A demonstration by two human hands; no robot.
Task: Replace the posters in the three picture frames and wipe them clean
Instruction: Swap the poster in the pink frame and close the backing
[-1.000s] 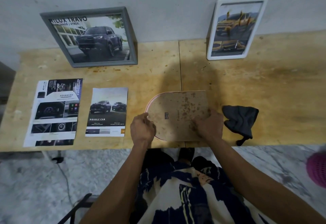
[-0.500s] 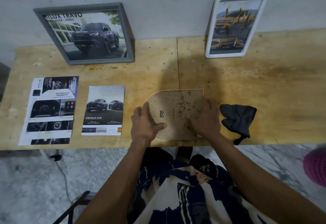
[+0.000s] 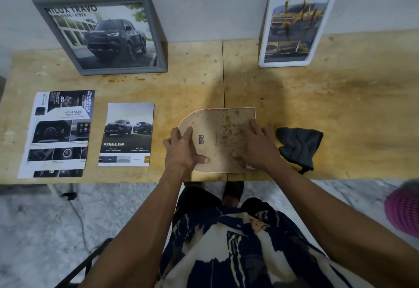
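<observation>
An arch-shaped picture frame (image 3: 217,129) lies face down at the table's front edge, its stained brown backing board up. My left hand (image 3: 182,149) grips its rounded left end, thumb on the board. My right hand (image 3: 256,145) presses flat on the board's right side, fingers spread. A grey frame (image 3: 102,34) with a dark truck poster leans on the wall at the back left. A white frame (image 3: 297,22) with a yellow truck poster leans at the back right. Two loose posters lie at the left: a large one (image 3: 59,133) and a smaller "Double Cab" one (image 3: 127,134).
A dark grey cloth (image 3: 299,146) lies crumpled just right of the arch frame. The wooden table (image 3: 340,106) has a seam down its middle and stands against a white wall. A pink object (image 3: 403,208) is on the floor at the right edge.
My left hand has slid further onto the board's rounded end. My right hand moved up the board with its fingers spread. The frame itself stays in place.
</observation>
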